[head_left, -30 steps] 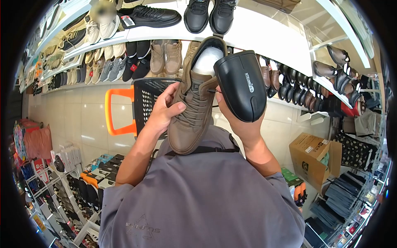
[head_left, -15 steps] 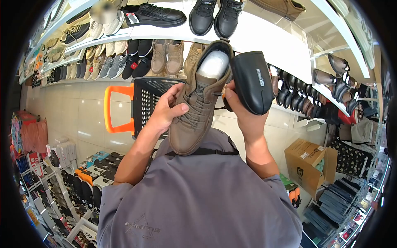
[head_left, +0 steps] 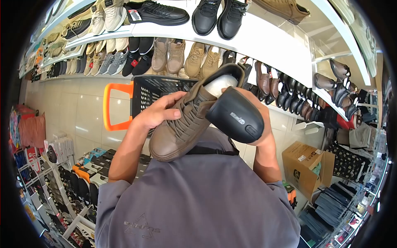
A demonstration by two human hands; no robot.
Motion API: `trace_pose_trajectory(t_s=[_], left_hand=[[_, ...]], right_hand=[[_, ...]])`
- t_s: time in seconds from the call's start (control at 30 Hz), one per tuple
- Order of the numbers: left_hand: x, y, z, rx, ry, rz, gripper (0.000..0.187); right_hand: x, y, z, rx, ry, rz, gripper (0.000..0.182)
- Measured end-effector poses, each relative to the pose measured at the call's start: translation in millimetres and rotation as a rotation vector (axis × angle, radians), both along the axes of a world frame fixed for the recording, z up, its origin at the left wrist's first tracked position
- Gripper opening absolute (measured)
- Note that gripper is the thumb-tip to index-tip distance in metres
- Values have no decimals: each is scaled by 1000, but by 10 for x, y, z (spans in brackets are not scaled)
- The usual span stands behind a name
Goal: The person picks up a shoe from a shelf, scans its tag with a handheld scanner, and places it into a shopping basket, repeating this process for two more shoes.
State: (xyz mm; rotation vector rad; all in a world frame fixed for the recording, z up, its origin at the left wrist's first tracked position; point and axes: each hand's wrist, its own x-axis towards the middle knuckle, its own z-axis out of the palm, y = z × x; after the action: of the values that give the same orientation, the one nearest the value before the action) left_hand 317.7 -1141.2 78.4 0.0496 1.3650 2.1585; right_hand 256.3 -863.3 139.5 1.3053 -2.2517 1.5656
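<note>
A brown lace-up shoe [head_left: 182, 124] is held before my chest, toe down to the left and opening up to the right. My left hand [head_left: 159, 111] grips its side, with the thumb lying by the laces. White stuffing [head_left: 219, 84] shows inside the shoe. My right hand [head_left: 264, 120] is wrapped round a black handheld device [head_left: 235, 118] with white lettering, which looks like a barcode scanner. The scanner covers part of the shoe's heel side. A fingertip of that hand shows by the shoe's opening; most other fingers are hidden behind the scanner.
A black shopping basket [head_left: 155, 93] with an orange handle [head_left: 108, 107] stands beyond my left hand. Ahead, white shelves [head_left: 264, 39] carry rows of shoes, with black shoes [head_left: 206, 16] on top. An opened cardboard box [head_left: 304, 165] is on the right, near folded jeans [head_left: 331, 206].
The shoe has tilted further over, its toe moving left and its heel right and down. My right hand has turned the scanner and brought it in against the shoe's side.
</note>
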Motion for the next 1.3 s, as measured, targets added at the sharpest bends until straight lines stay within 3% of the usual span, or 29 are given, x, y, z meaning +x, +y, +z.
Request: trace_pose_trajectory(t_s=[0.13,0.3,0.37,0.4,0.47,0.53,0.6,0.87,1.03,1.13,1.2,1.3], left_hand=[[38,52,-57,-157,54,-86,69],[54,151,-63,-179,13,-86,61],[25,224,28,-355,447,178,55],[15,239,72,-352,443,168,55],[-15,263,235,-471,746,292,49],[-28,340,461,-378,779,215,43],[-41,434,523,-728,1109,188,36],[-73,534,380,-697,1140,280,30],[-84,567,296,-647,998,250,22],[-110,583,246,-682,945,226,16],[-126,608,241,-649,892,204,15],[-145,600,236,-626,838,177,16]], right_hand=[[34,58,-62,117,-97,61,43],[93,131,-78,98,-518,-43,40],[138,115,-35,66,-681,-110,38],[154,107,-30,64,-687,-120,38],[177,82,-27,-45,-768,-116,36],[218,16,-26,-105,-775,-136,35],[220,8,-37,-135,-825,-78,35],[247,-12,-41,-95,-939,-145,37],[283,-15,-35,56,-962,-186,38],[323,-66,-25,112,-757,-260,36],[334,-76,-53,121,-364,-354,35],[366,-59,-21,191,-440,-362,35]])
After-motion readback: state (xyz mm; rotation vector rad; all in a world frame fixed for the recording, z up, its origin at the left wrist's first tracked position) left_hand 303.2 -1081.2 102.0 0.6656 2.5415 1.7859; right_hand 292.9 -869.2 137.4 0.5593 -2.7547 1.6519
